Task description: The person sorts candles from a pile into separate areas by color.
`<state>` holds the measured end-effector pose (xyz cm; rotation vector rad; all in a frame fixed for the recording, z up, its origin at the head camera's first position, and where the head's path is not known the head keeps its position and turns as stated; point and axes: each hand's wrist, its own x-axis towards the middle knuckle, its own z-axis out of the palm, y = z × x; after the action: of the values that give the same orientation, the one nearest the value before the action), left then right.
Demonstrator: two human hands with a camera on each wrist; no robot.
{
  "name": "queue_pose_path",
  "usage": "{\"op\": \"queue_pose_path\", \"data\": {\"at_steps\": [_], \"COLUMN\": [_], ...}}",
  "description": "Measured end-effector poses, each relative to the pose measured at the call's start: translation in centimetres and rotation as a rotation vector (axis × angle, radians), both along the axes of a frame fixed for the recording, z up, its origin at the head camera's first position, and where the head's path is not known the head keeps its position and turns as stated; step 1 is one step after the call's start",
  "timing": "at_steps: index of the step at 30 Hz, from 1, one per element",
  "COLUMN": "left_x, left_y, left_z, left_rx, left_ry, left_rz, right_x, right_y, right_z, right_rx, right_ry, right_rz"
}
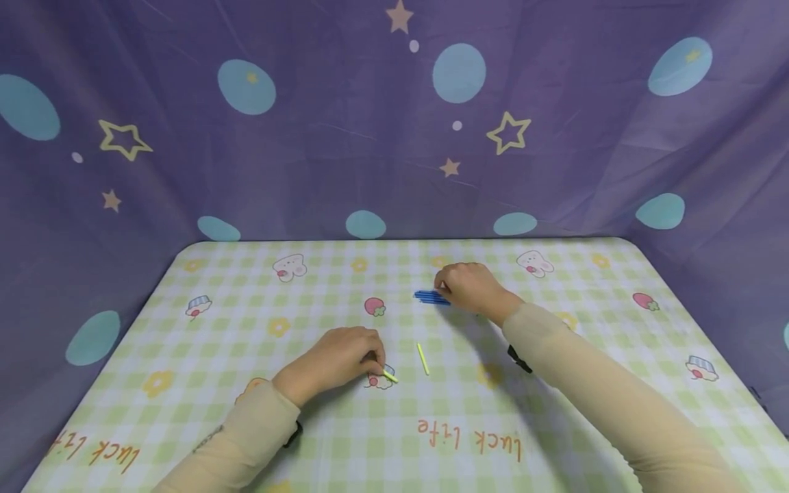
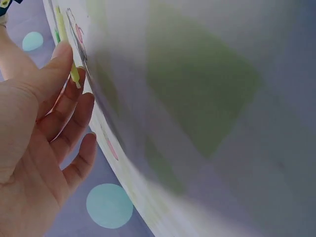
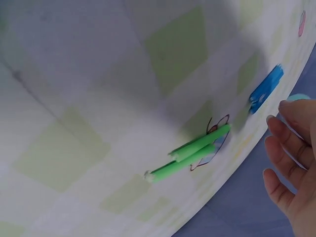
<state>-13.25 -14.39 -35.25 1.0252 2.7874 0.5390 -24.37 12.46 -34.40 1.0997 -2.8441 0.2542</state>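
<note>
My left hand [image 1: 341, 357] pinches a thin yellow stick [image 2: 75, 75] between thumb and finger, low over the tablecloth; the other fingers are loosely bent. A second yellow stick [image 1: 422, 359] lies on the cloth to its right. Farther back, several blue sticks [image 1: 431, 297] lie side by side in a small bundle. My right hand [image 1: 471, 287] is at the bundle's right end, and the right wrist view shows its relaxed fingers [image 3: 289, 140] apart from the blue sticks, with nothing between them. Two green sticks [image 3: 190, 153] lie on the cloth nearby, mostly hidden by the right hand in the head view.
A green-and-white checked tablecloth [image 1: 320, 287] with printed cakes, flowers and lettering covers the table. Behind it and at both sides hangs a purple curtain [image 1: 345, 164] with blue ovals and stars. The right forearm [image 1: 592, 390] reaches across the right half of the table.
</note>
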Motion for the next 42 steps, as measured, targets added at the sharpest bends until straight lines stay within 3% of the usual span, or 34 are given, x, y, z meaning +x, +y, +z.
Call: {"op": "queue_pose_path", "data": {"at_steps": [5, 9, 16, 27, 35, 42], "left_x": [-0.5, -1.2, -2.8, -5.4, -6.9, -7.8], "left_y": [-0.4, -0.6, -1.2, -1.5, -2.4, -3.2], "left_z": [0.2, 0.3, 0.2, 0.0, -0.4, -1.0], "left_rx": [0.010, 0.030, 0.066, 0.126, 0.109, 0.097], "left_ry": [-0.025, -0.012, 0.071, 0.132, 0.065, -0.002], "left_rz": [0.084, 0.146, 0.282, 0.493, 0.562, 0.602], "right_x": [1.1, 2.2, 4.6, 9.0, 10.9, 11.7], "right_y": [-0.2, -0.3, -0.9, -2.4, -3.1, -3.2], "right_z": [0.4, 0.6, 1.0, 0.9, 0.3, -0.6], "right_rx": [-0.031, -0.068, -0.170, -0.250, -0.265, -0.236], "right_ry": [0.040, 0.036, -0.081, -0.259, -0.363, -0.406], "right_rz": [0.026, -0.001, -0.087, -0.188, -0.238, -0.272]}}
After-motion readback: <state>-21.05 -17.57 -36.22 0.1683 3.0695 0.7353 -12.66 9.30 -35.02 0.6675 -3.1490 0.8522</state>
